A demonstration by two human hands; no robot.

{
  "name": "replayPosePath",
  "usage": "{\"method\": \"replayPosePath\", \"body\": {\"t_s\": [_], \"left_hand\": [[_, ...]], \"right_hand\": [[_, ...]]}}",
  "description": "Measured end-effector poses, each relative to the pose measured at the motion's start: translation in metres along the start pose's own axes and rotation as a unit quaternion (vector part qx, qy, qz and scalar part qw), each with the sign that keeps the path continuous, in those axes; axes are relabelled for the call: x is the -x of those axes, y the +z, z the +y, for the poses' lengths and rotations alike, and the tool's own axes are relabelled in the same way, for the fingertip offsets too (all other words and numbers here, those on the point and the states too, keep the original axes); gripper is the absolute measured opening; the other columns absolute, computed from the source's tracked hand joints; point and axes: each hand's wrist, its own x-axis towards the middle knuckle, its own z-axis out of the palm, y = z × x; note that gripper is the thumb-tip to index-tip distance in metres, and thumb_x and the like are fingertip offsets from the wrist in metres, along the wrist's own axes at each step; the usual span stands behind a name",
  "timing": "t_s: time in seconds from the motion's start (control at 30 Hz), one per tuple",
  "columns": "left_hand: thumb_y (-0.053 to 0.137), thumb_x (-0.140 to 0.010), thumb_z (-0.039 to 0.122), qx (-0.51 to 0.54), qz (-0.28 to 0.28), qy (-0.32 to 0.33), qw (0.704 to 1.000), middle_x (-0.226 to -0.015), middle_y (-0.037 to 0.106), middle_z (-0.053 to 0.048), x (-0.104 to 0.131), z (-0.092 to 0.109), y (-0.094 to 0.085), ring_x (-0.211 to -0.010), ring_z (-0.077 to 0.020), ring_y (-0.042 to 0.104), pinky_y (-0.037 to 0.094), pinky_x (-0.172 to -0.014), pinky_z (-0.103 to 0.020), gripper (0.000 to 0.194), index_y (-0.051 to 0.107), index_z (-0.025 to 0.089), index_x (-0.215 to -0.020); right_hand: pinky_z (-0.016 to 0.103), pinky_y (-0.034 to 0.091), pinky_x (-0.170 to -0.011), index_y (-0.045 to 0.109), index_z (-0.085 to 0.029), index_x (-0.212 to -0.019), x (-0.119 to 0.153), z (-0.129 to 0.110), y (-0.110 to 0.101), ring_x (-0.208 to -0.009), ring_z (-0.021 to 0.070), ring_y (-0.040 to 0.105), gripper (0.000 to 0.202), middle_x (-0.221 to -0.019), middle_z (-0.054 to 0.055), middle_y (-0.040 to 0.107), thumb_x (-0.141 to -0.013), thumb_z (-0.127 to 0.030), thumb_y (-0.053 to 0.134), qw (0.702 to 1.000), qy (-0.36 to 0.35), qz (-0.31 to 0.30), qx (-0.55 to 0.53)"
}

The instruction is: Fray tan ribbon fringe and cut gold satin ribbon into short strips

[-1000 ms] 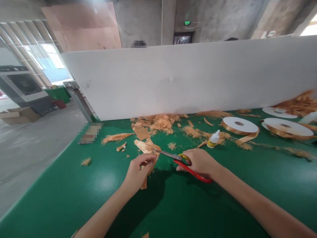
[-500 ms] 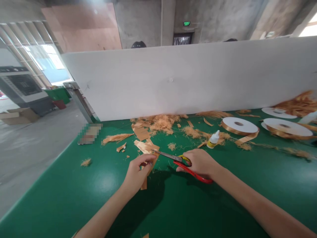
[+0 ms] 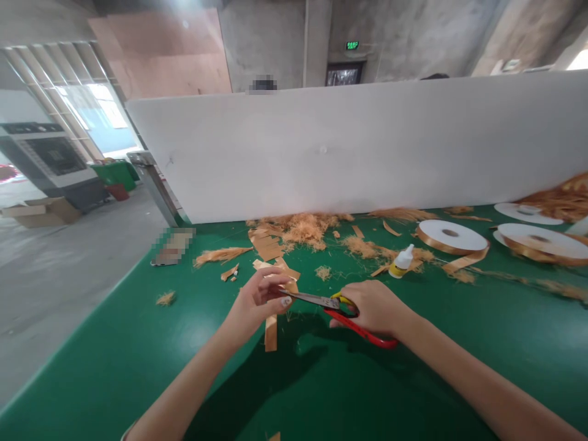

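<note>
My left hand [image 3: 257, 297] is curled at the gold ribbon pieces, thumb below and fingers above, its fingertips at a short gold ribbon piece [image 3: 291, 285]; the exact grip is partly hidden. Another ribbon strip [image 3: 271, 335] lies below this hand on the green table. In my right hand [image 3: 374, 309] is a pair of scissors [image 3: 361, 329] with one red and one yellow handle loop. Its blades point left, nearly closed, and the tips reach between my left thumb and fingers. More cut ribbon pieces [image 3: 267, 246] lie just behind.
Frayed fibre [image 3: 305, 229] is heaped along the white partition [image 3: 321, 153]. A small white bottle with a yellow label [image 3: 401, 262] stands right of centre. Ribbon rolls [image 3: 452, 236] lie at the right, beside a brown fibre bundle [image 3: 560, 197]. A blurred flat item [image 3: 173, 247] lies near the left edge.
My left hand has shifted its fingers over the ribbon pieces, with thumb and fingers now further apart. The scissor tips have come down and in between them. The view has turned slightly left.
</note>
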Motion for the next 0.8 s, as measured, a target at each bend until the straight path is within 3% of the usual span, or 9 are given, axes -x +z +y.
{"method": "replayPosePath", "body": {"t_s": [0.17, 0.33, 0.63, 0.8], "left_hand": [[0.073, -0.067, 0.027, -0.036, 0.007, -0.044, 0.998, -0.119, 0.055, -0.011, -0.001, -0.002, -0.001, -0.082, -0.0147, 0.060, 0.052, -0.076, -0.032, 0.046, 0.052, 0.020, -0.107], [0.072, -0.067, 0.029, -0.052, -0.015, -0.076, 0.996, -0.102, 0.061, -0.007, 0.000, -0.009, -0.001, -0.082, -0.0168, 0.061, 0.052, -0.075, -0.033, 0.049, 0.051, 0.022, -0.111], [0.065, -0.070, 0.028, -0.155, 0.000, -0.077, 0.985, -0.082, 0.067, -0.006, 0.002, -0.007, 0.001, -0.075, -0.0184, 0.062, 0.050, -0.068, -0.032, 0.039, 0.063, 0.018, -0.108], [0.064, -0.069, 0.022, -0.219, 0.024, -0.028, 0.975, -0.079, 0.064, -0.004, 0.003, -0.005, 0.003, -0.068, -0.0156, 0.058, 0.048, -0.064, -0.028, 0.034, 0.066, 0.019, -0.103]], "right_hand": [[0.027, 0.023, -0.049, 0.062, -0.016, -0.071, 0.000, 0.001, 0.001, -0.057, 0.0186, 0.055, 0.061, -0.067, 0.007, 0.062, -0.075, -0.073, 0.039, 1.000, -0.015, -0.014, 0.015], [0.026, 0.023, -0.049, 0.061, -0.016, -0.067, 0.000, 0.003, -0.001, -0.055, 0.0180, 0.054, 0.063, -0.065, 0.008, 0.061, -0.075, -0.074, 0.037, 0.999, -0.018, -0.015, 0.035], [0.027, 0.029, -0.052, 0.066, -0.017, -0.077, -0.001, 0.004, 0.004, -0.062, 0.0199, 0.059, 0.056, -0.072, 0.007, 0.065, -0.077, -0.068, 0.043, 0.999, -0.023, -0.001, 0.025], [0.026, 0.028, -0.051, 0.066, -0.016, -0.076, -0.001, 0.003, 0.004, -0.062, 0.0190, 0.058, 0.052, -0.070, 0.006, 0.064, -0.079, -0.063, 0.043, 1.000, -0.019, -0.004, 0.014]]}}
